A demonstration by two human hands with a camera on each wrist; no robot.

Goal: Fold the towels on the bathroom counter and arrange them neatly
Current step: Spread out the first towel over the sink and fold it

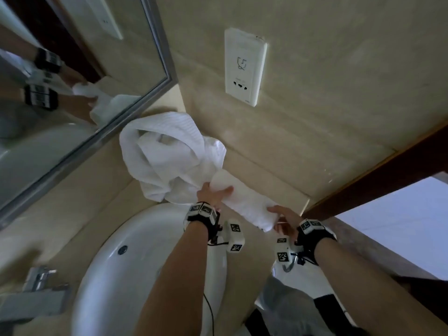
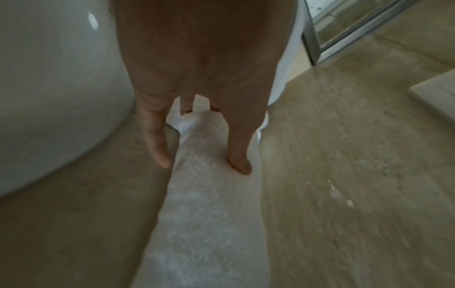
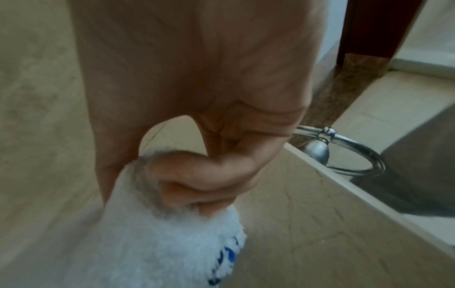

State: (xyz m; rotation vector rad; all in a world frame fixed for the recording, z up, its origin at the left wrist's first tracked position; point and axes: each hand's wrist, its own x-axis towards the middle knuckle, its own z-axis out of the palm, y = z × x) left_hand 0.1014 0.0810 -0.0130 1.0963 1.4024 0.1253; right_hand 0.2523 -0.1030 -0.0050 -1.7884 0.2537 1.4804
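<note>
Both hands are on the narrow folded towel (image 1: 244,202), a white strip lying along the beige counter (image 1: 80,190) between the sink (image 1: 135,253) and the side wall. The sink basin is white, and nothing can be seen inside but its overflow hole. At the strip's far end sits a crumpled heap of white cloth (image 1: 169,156) — touching the towel, tucked in the corner under the mirror (image 1: 80,76). The left hand (image 1: 213,194) reaches forward, palm down, fingers (image 2: 237,148) straight and pressing flat on the towel. The right hand (image 1: 284,220) has the near end — thumb and curled fingers (image 3: 204,175) pinching the fluffy edge, where blue lettering shows. A socket plate (image 1: 244,69) sits on the wall above, and a chrome ring (image 3: 354,152) hangs off the counter's front edge.
</note>
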